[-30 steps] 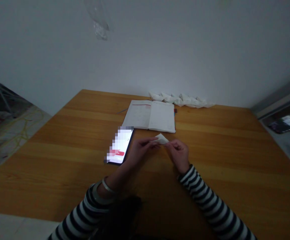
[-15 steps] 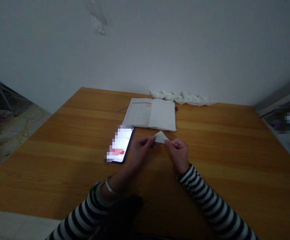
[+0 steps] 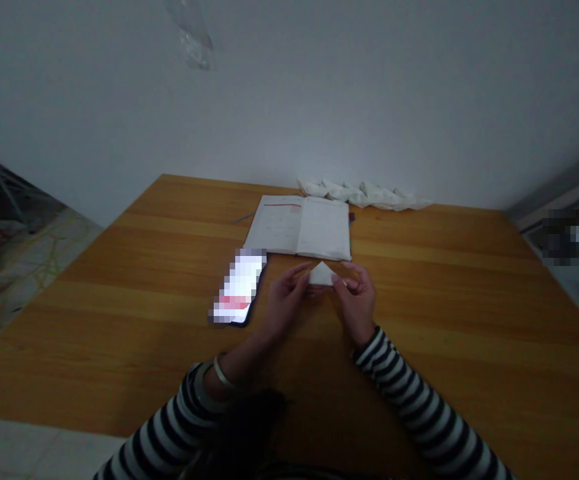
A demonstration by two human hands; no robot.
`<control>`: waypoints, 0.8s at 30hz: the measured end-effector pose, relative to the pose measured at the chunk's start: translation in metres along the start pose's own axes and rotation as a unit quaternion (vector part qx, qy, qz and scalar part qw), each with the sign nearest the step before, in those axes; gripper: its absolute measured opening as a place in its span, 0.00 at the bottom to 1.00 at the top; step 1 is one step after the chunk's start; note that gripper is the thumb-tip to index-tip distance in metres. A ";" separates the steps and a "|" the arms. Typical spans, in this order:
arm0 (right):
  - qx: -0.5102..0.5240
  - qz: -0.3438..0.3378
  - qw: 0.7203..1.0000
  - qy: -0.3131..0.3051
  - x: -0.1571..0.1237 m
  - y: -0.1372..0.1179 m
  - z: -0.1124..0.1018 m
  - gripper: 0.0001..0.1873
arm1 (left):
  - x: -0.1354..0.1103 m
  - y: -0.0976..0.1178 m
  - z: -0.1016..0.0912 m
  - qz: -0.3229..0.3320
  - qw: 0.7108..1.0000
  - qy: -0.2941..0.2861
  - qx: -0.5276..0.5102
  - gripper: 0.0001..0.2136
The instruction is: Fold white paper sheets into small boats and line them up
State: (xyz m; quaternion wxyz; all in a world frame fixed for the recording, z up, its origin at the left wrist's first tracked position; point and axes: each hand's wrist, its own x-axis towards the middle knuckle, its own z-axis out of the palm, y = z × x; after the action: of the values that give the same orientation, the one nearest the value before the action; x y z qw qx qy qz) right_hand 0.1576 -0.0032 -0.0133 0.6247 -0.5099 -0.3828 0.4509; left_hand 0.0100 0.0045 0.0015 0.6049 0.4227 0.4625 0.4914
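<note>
A small white piece of folded paper (image 3: pixel 322 274), triangular with its tip pointing away from me, is held between my two hands above the table. My left hand (image 3: pixel 288 293) pinches its left corner between thumb and fingers. On the other side, my right hand (image 3: pixel 358 295) grips the right corner, thumb on top. The fingers under the paper are partly hidden. Just beyond the paper lies an open notebook (image 3: pixel 324 227). A phone (image 3: pixel 242 287) with a lit screen rests left of my left hand.
Several folded white paper pieces (image 3: pixel 369 195) sit in a row along the wall at the back of the wooden table (image 3: pixel 449 293). A clear plastic bag (image 3: pixel 196 47) hangs on the wall (image 3: pixel 289 100). Cluttered floor shows past the left edge.
The fingers of both hands have spread a little and shifted around the paper's corners. My right thumb reaches slightly further onto the paper, which stays in nearly the same place.
</note>
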 end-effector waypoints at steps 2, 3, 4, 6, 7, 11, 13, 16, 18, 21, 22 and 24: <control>-0.017 -0.006 1.000 -0.013 -0.001 -0.001 -0.001 0.24 | 0.001 0.000 -0.001 -0.012 1.000 -0.018 -0.003 0.20; -0.026 -0.014 0.999 -0.019 -0.002 -0.001 -0.001 0.23 | 0.001 0.000 -0.002 -0.020 1.000 -0.023 -0.004 0.20; -0.033 -0.022 0.999 -0.027 -0.004 -0.001 -0.002 0.22 | 0.001 0.000 -0.002 -0.029 0.999 -0.027 -0.001 0.20; -0.047 -0.043 0.997 -0.051 -0.007 -0.001 -0.002 0.18 | 0.000 0.000 -0.003 -0.042 0.998 -0.039 0.020 0.18; -0.055 -0.058 0.995 -0.062 -0.009 0.000 -0.002 0.17 | 0.000 0.000 -0.004 -0.043 0.997 -0.047 0.036 0.17; -0.075 -0.094 0.991 -0.062 -0.012 0.004 -0.001 0.13 | -0.003 -0.001 -0.005 -0.015 0.994 -0.075 0.077 0.20; -0.061 -0.068 0.993 -0.068 -0.011 0.005 0.000 0.15 | -0.004 -0.001 -0.005 0.006 0.993 -0.082 0.088 0.22; -0.029 -0.014 0.993 -0.112 -0.011 0.004 0.003 0.23 | -0.006 -0.002 -0.004 0.031 0.990 -0.095 0.104 0.23; -0.015 0.006 0.990 -0.141 -0.011 0.002 0.004 0.24 | -0.007 -0.004 -0.002 0.037 0.989 -0.097 0.109 0.22; -0.011 0.001 0.986 -0.166 -0.009 0.000 0.003 0.23 | -0.005 -0.007 -0.002 0.033 0.989 -0.110 0.092 0.22; -0.013 -0.007 0.985 -0.170 -0.008 0.000 0.001 0.22 | -0.003 -0.008 -0.002 0.033 0.989 -0.120 0.080 0.22; -0.022 -0.026 0.984 -0.176 -0.004 0.002 -0.003 0.22 | 0.001 -0.007 -0.005 0.032 0.987 -0.148 0.055 0.21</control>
State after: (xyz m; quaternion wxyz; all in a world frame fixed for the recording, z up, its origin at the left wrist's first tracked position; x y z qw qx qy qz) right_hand 0.1582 -0.0080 -0.0161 0.5478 -0.4263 -0.5094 0.5086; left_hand 0.0064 0.0044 -0.0061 0.6262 0.5387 0.3801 0.4161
